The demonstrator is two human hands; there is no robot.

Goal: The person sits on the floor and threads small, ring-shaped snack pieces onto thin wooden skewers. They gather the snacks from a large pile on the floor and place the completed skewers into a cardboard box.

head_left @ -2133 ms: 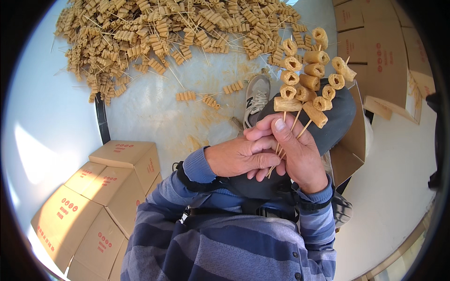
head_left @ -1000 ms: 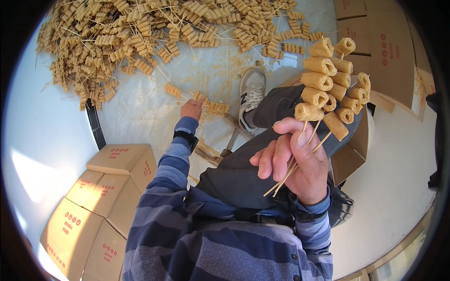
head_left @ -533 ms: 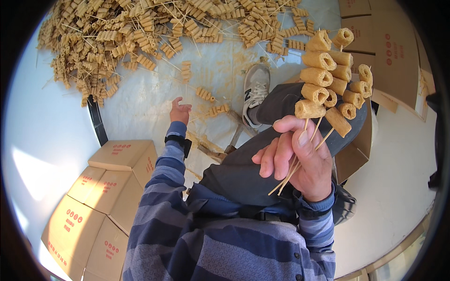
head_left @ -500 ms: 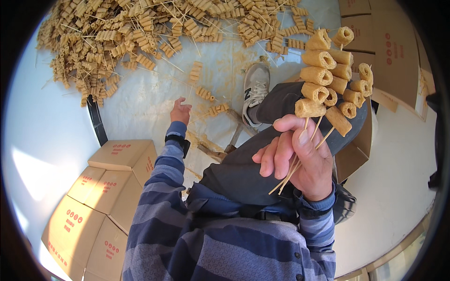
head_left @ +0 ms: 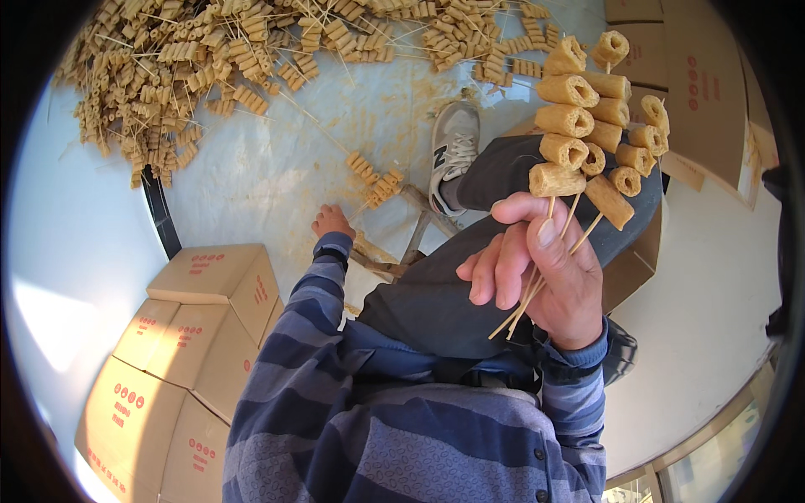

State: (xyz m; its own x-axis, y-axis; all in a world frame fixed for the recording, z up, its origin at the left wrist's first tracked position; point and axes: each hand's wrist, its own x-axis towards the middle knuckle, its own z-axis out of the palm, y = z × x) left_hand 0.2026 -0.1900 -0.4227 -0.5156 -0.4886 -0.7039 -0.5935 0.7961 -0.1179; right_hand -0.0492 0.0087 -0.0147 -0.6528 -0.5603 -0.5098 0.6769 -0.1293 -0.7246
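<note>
My right hand (head_left: 558,272) is raised on the right, its thumb and fingers closed on the thin sticks of several skewers. Golden-brown hollow rolls (head_left: 566,121) with a spongy look are threaded on these skewers, fanned out above the hand. The bare stick ends cross and stick out below the palm. Low over the floor, my left hand (head_left: 333,220) has its fingers curled at the stick of a skewer (head_left: 383,189) of the same rolls. Its fingertips are small and partly hidden. Close by lies another loose skewer (head_left: 360,168).
A big heap of roll skewers (head_left: 226,50) covers the far floor sheet (head_left: 251,168). Cardboard boxes (head_left: 193,335) are stacked at left; larger cartons (head_left: 700,92) stand at far right. A wooden stool-like frame (head_left: 411,243) is beside my leg, near my shoe (head_left: 455,151).
My left hand has drawn back toward me, and its fingers have curled. A loose skewer beyond it has left its place. My right hand still holds its bunch, almost unmoved.
</note>
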